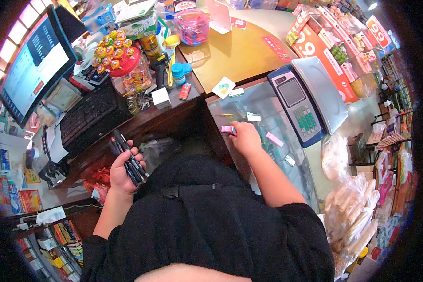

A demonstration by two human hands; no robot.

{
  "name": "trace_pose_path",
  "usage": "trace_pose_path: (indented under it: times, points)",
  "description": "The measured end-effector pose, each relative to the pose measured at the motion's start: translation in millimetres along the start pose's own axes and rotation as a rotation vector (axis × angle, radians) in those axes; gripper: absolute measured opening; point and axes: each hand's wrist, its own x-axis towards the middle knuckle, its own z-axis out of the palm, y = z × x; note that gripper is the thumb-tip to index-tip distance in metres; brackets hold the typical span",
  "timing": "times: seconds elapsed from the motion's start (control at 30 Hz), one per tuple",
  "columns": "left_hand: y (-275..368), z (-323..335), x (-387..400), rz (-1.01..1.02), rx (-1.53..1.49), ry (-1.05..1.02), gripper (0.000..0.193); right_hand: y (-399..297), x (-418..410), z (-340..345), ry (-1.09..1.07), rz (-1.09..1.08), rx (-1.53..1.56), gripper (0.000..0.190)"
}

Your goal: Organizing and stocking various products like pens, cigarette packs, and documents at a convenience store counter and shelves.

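A bundle of dark pens [128,160] is gripped in my left hand [124,170], which is above the floor gap before the left counter. My right hand [246,138] reaches over a glass counter top [229,105], its fingertips at a small pink box [227,129]. Whether the fingers hold that box or something else is hard to tell. Close by on the glass are a thin yellow stick [224,115], a white label card [253,117] and a pink strip [274,139].
A weighing scale [296,105] stands right of my right hand. Bagged goods [352,211] lie beyond the glass. On the left counter are a monitor [38,67], a keyboard [88,114], a lollipop jar [127,67], a white box [161,98] and a barcode scanner [159,70].
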Motion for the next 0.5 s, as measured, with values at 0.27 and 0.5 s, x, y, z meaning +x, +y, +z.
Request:
trace_pose_path:
  times: [0.27,0.5]
  points:
    - [6,-14,-4,0.063,-0.003,0.028,0.035,26,7,8,-0.109,0.145,-0.028,0.021]
    - [2,-11,5,0.004,-0.036,0.026,0.032,33,-49,-26,-0.287,0.575,1.865,0.025]
